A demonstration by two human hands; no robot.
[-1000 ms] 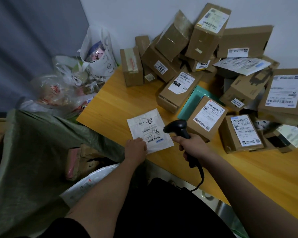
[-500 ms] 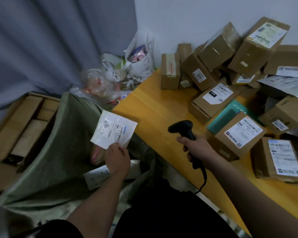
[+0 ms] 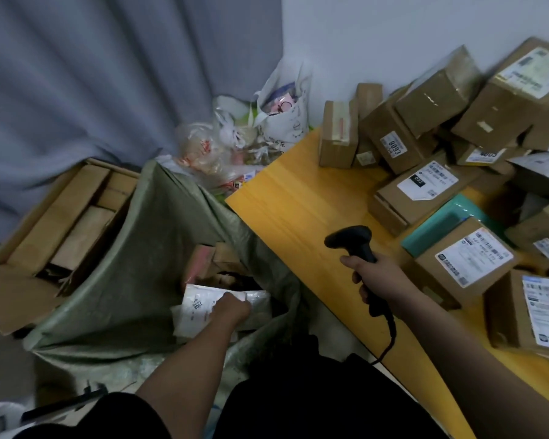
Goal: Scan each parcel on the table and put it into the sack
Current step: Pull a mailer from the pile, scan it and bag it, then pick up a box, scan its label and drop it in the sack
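Note:
My left hand reaches down into the open green woven sack and holds a flat white mailer with a label reading 7503. The mailer lies on other parcels inside the sack. My right hand grips the black barcode scanner over the yellow wooden table, its head pointing left. Several brown cardboard parcels with white labels are heaped on the right side of the table.
A teal mailer lies among the boxes. White and clear plastic bags stand in the corner behind the sack. Flattened cardboard boxes lie on the floor at the left, in front of a grey curtain. The scanner cable hangs off the table's near edge.
My left hand lifted the white mailer off the table, swung it left over the sack and lowered it inside. The scanner hand stayed over the table.

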